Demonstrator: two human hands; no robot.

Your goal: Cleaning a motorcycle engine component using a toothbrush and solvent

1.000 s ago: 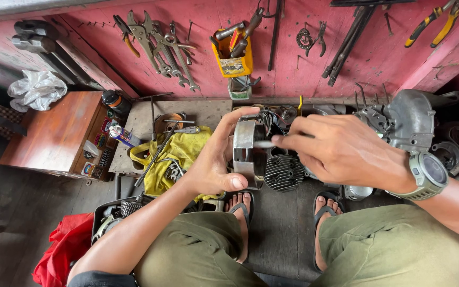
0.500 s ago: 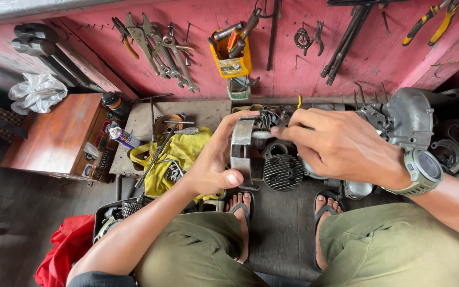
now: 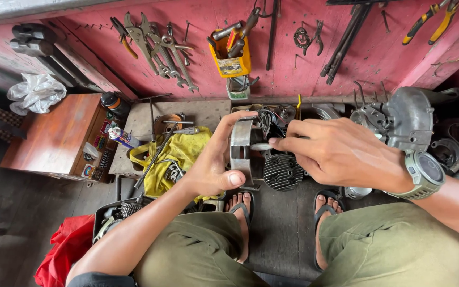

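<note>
Left hand [image 3: 214, 171] wrapped around the grey metal flywheel housing [image 3: 240, 146] of a small engine [image 3: 272, 154], thumb low, fingers curled over its top edge, gripping it upright on the floor between the knees. Right hand [image 3: 341, 153] closed in a pinch on a thin metal tool [image 3: 260, 146] (kind unclear), tip pressed against the engine beside the black finned cylinder [image 3: 282, 171]. Yellow rag [image 3: 184, 154] just left; pink tool wall [image 3: 197, 48] behind.

Much of the small engine [image 3: 272, 154] is covered by the left hand [image 3: 216, 165] and right hand [image 3: 341, 154]. The tool tip pinched in the right fingers cannot be identified. The pliers [image 3: 431, 18] are cut off by the top edge.
</note>
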